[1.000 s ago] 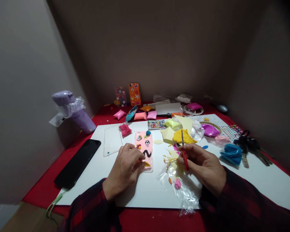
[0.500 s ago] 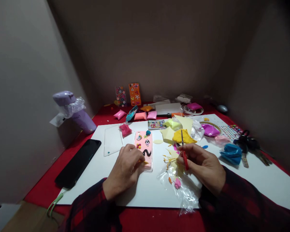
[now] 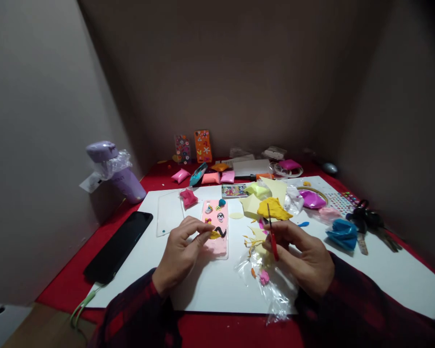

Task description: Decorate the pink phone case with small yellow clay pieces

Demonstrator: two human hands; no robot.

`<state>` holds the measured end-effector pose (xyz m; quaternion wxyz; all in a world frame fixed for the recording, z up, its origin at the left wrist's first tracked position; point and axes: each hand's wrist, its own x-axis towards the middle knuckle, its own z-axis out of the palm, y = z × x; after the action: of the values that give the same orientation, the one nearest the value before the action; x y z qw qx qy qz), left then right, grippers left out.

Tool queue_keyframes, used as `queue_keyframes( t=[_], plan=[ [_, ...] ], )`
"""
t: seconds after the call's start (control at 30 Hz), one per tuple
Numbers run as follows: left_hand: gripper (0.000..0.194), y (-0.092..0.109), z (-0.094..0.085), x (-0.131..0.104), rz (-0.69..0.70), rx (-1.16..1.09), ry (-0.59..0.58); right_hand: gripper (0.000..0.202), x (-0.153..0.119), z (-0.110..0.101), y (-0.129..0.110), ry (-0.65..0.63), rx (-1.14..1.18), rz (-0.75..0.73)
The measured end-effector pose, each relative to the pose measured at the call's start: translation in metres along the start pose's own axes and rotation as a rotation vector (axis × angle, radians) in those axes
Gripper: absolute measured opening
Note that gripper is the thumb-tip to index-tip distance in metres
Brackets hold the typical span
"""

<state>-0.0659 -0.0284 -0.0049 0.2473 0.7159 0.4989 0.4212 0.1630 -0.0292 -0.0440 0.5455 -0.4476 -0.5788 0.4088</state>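
A thin, leaf-like piece of soft yellow clay is held by its near edge in the left hand, with thumb and forefinger brought together on it and the other fingers loosely curled. It is held over the flat pink phone case with a clear rim, which lies on the white rectangular board on the red-covered worktop. In the right hand, curled fingers and thumb are closed around small scissors with red handles and slim dark blades; the blades are pointed away from the wearer, towards the lumpy yellow clay mass.

The yellow piece is probably soft enough to be dented, so only a light pinch should be used, and its outline is best kept free of the fingertips. It appears to overlap one end of the wavy black strip; whether the two touch cannot be told, so a little clearance should be kept to avoid smearing or sticking. If any trimming is needed, it is better done away from the case, over the clear crumpled plastic bag, near the stringy yellow scraps. The scissor tips should be kept clear of the left fingers and the raised decorations.
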Motion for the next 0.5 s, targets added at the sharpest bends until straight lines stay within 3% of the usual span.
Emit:
queue_keyframes(
  t=[0.1, 0.2, 0.33, 0.5],
  plan=[
    [0.015, 0.011, 0.007, 0.002, -0.168, -0.123, -0.066, 0.019, -0.002, 0.002, -0.001, -0.045, 0.015, -0.036],
    [0.018, 0.028, 0.015, 0.007, -0.238, -0.255, -0.168, 0.019, 0.0, 0.002, -0.002, -0.088, 0.067, 0.001],
    [0.016, 0.048, 0.028, 0.014, -0.158, -0.282, -0.214, 0.023, 0.004, -0.001, -0.006, -0.159, 0.201, 0.107],
    [0.017, 0.051, 0.043, 0.023, 0.008, -0.161, -0.172, 0.031, 0.009, -0.002, -0.005, -0.174, 0.32, 0.077]
  ],
)
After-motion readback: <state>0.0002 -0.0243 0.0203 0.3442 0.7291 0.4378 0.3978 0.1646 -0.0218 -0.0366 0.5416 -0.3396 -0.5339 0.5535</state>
